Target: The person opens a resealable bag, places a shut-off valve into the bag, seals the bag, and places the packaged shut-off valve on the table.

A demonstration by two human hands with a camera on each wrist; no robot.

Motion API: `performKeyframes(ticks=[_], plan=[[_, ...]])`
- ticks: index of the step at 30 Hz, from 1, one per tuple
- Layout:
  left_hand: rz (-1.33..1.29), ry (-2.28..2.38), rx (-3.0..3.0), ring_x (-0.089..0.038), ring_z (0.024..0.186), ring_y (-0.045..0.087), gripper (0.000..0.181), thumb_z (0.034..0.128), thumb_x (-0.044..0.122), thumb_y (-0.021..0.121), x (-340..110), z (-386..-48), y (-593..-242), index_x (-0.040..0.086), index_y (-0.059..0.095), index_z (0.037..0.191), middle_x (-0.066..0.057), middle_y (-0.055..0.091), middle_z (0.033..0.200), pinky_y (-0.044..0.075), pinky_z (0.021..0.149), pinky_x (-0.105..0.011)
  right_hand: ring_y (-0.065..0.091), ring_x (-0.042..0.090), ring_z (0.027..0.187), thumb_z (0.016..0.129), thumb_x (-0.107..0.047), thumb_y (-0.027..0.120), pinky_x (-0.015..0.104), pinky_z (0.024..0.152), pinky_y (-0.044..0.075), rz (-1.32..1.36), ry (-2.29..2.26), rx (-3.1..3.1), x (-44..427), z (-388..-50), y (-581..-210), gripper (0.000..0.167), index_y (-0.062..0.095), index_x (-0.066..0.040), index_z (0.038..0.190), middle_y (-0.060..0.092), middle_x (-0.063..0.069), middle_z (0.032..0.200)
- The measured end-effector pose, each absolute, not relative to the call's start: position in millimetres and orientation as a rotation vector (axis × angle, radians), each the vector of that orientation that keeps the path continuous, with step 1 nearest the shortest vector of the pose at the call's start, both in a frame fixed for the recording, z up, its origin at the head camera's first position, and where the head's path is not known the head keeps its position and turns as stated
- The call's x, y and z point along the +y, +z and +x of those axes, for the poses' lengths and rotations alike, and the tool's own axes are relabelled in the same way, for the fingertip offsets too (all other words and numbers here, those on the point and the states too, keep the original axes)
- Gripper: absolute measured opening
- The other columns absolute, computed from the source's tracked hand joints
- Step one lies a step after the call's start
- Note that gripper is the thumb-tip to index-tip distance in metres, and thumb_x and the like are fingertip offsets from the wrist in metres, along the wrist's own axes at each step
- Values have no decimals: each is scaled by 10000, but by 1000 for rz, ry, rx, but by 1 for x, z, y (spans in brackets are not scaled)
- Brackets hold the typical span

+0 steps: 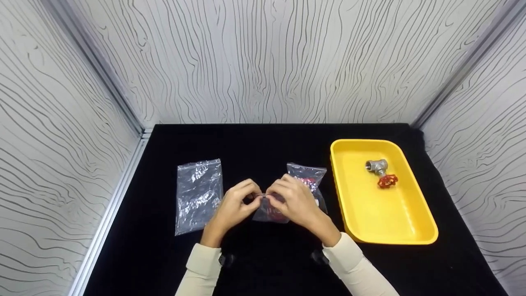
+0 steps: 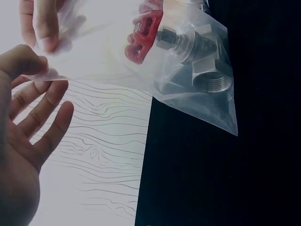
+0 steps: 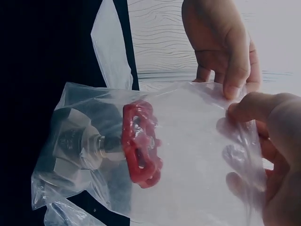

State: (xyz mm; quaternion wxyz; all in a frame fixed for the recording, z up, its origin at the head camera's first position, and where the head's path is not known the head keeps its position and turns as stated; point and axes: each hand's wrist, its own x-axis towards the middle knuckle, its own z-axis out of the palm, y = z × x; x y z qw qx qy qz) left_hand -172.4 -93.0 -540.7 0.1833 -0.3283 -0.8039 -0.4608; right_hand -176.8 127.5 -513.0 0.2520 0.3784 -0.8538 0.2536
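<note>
A clear plastic bag [image 3: 188,141] hangs between my two hands, its top edge pinched by the fingertips of both. Inside it is a metal valve [image 2: 207,56] with a red handwheel [image 3: 140,146], lying toward the bag's lower end. My left hand [image 1: 238,203] grips the edge between thumb and index finger; in the left wrist view its other fingers spread loosely. Close beside it, my right hand [image 1: 296,201] pinches the same edge, with several fingers seen through the film in the right wrist view. Whether the bag's mouth is sealed cannot be told.
A flat clear bag [image 1: 199,197] lies left on the black cloth [image 1: 263,144]. Behind my right hand lies another clear bag [image 1: 306,170] with something red inside. At right stands a yellow tray [image 1: 345,205] holding a red-wheeled valve [image 1: 382,172]. Patterned panels [image 1: 263,61] surround the table.
</note>
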Motion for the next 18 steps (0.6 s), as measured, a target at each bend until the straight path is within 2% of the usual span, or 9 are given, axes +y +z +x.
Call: performKeyframes(ticks=[8,13,18], plan=[[-882,-1305,-2297,-116,810,633,158,877,-35,723,-95,-173,-541,116,684,903,-13,679,905,572,704,-258,600,163,821,867,-212,859,329,720,547,985,720,-2424,139,-176,-504,124,761,-176,934,730,-50,908],[-863,-1332,-2355,-120,871,644,194,877,-15,743,-92,-172,-541,124,679,998,-1,680,990,597,747,-292,587,154,806,853,-176,856,316,718,544,992,719,-2420,143,-176,-505,106,757,-168,893,717,-49,873],[-892,-1310,-2389,-120,906,655,86,963,81,747,-85,-172,-542,97,714,1041,4,697,1019,592,809,-290,585,144,801,854,-150,852,311,714,541,993,735,-2420,142,-176,-508,107,755,-173,895,713,-51,867]])
